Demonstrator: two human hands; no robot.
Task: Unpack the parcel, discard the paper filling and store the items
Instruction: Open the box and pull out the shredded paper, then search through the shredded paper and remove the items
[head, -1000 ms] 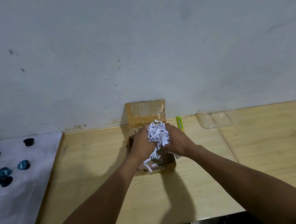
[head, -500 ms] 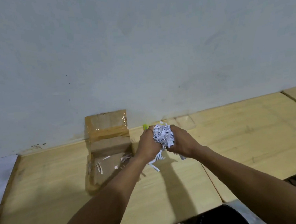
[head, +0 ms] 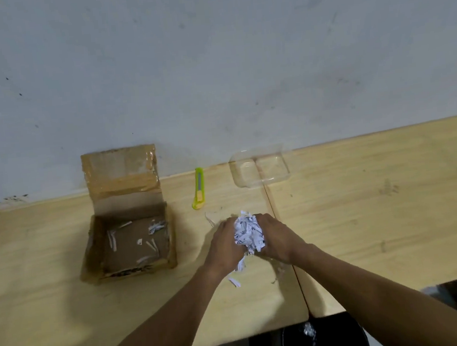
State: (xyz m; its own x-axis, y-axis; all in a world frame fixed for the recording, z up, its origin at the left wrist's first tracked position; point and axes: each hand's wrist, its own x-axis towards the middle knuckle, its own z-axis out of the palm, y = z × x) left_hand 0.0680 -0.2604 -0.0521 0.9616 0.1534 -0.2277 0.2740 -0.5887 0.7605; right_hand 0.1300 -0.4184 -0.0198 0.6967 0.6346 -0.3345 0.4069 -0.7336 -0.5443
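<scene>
Shredded paper wad (head: 248, 233), white, crumpled, black-flecked

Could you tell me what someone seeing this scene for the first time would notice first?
The eye goes first to the wad of white shredded paper pressed between the left hand and right hand above the wooden table. Left of them stands the open cardboard box, with only a few stray strips on its floor. Behind the hands lie a yellow-green utility knife and a clear plastic tray near the wall.

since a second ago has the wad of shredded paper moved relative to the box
Yes. The shredded paper, held in both hands, was over the cardboard box; now it's well to the box's right, above the table.
</scene>
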